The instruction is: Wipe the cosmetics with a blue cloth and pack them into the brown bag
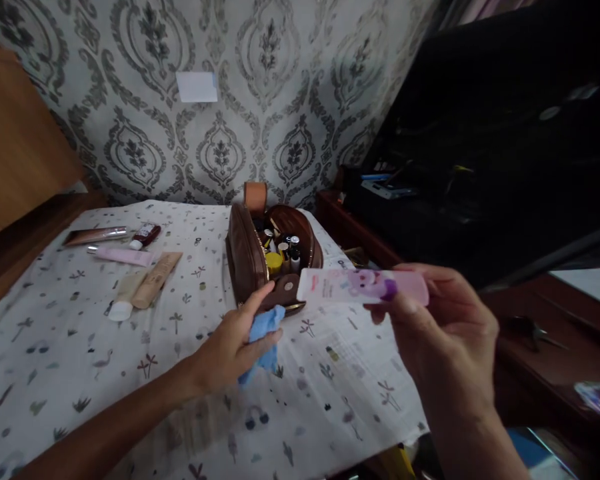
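Note:
My right hand (445,340) is closed on a pink tube (363,287) with a purple cartoon print, held level above the table's right side. My left hand (233,347) rests on the patterned tablecloth (55,347) with its fingers pinched round a blue cloth (263,340). Just beyond the left hand stands an open brown cosmetic bag (247,260) with several small bottles and jars inside. The tube's flat end hangs just in front of the bag's near corner.
Several tubes lie at the table's far left: a rose-gold tube (97,235), a pink one (123,255), a beige one (155,280), a white-capped one (123,298) and a dark red bottle (145,235). A dark shelf (480,167) stands to the right.

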Demonstrator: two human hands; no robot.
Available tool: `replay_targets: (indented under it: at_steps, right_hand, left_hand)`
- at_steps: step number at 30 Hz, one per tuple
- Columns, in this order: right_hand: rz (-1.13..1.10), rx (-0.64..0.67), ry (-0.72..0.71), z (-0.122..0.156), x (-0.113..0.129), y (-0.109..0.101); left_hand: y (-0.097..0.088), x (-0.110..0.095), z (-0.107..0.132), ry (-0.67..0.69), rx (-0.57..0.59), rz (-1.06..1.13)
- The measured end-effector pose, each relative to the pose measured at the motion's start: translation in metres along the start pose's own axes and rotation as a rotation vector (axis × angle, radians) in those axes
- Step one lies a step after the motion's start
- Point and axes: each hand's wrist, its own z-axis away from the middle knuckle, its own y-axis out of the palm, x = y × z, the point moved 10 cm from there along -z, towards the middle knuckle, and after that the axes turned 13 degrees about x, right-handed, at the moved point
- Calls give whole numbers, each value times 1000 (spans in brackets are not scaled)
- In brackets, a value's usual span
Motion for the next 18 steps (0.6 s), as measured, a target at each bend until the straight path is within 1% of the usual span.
replay_targets:
  at_steps: [2, 5, 9, 11, 14, 18]
  right_hand:
    - [36, -65, -19, -5, 7, -9]
    - [122, -65, -39, -14, 10, -8]
    - [230, 1, -41, -27, 6, 7]
    - [278, 39, -30, -34, 0, 17]
    - [331, 115, -20, -45, -12, 32]
    - [382, 210, -38, -55, -29, 48]
  left_hand:
    - [4, -1, -10, -27, -17, -117]
    - [14, 6, -19, -67, 41, -205]
    - [26, 15, -19, -59, 175, -266]
    - [27, 20, -17, -46, 184, -315]
    - [28, 26, -15, -15, 167, -364]
    - [32, 28, -14, 44, 176, -396]
